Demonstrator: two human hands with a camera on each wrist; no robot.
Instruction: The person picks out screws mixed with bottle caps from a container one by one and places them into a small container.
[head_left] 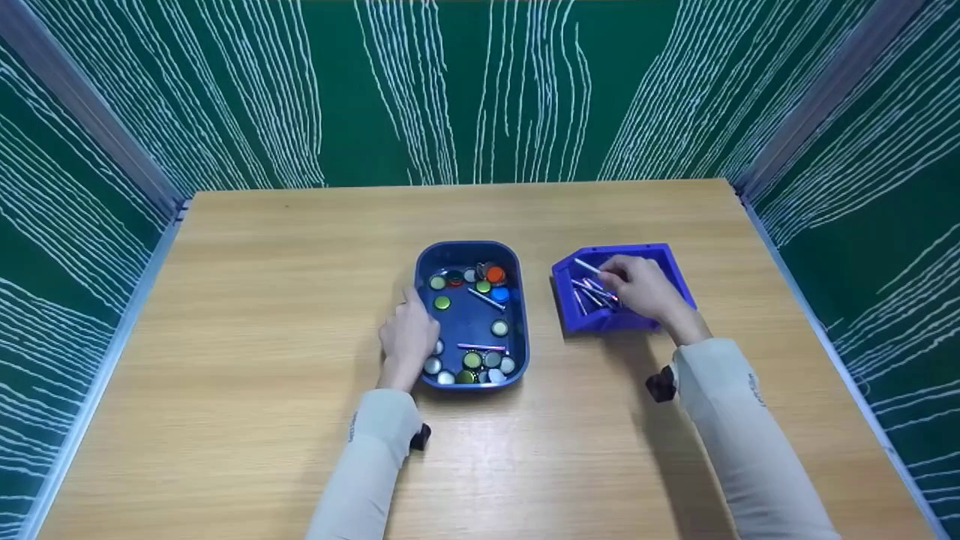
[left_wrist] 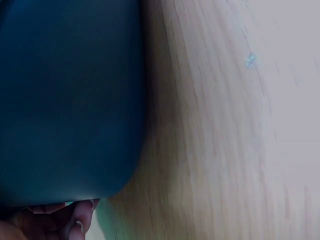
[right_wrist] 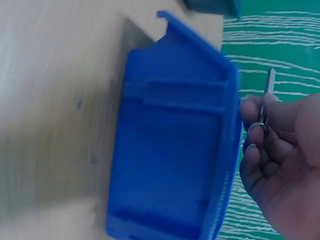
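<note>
In the head view, my right hand (head_left: 641,286) pinches a long silver screw (head_left: 587,265) above the purple-blue bin (head_left: 562,300). The right wrist view shows this screw (right_wrist: 270,82) with a threaded end, between thumb and fingertips beside the bin's rim. Several similar slim screws (head_left: 592,291) lie loose inside the bin. My left hand (head_left: 409,334) grips the left rim of a dark blue tray (head_left: 523,315). Bottle caps lie in that tray, among them an orange cap (head_left: 495,274) and a blue cap (head_left: 499,295), along with a silver screw (head_left: 486,298) and a purplish screw (head_left: 481,347).
Both containers stand on a light wooden table (head_left: 262,337), the tray left of the bin with a gap between them. Green panels (head_left: 465,90) with white wavy lines rise at the back and on both sides. A black wrist device (head_left: 661,384) sits at the right cuff.
</note>
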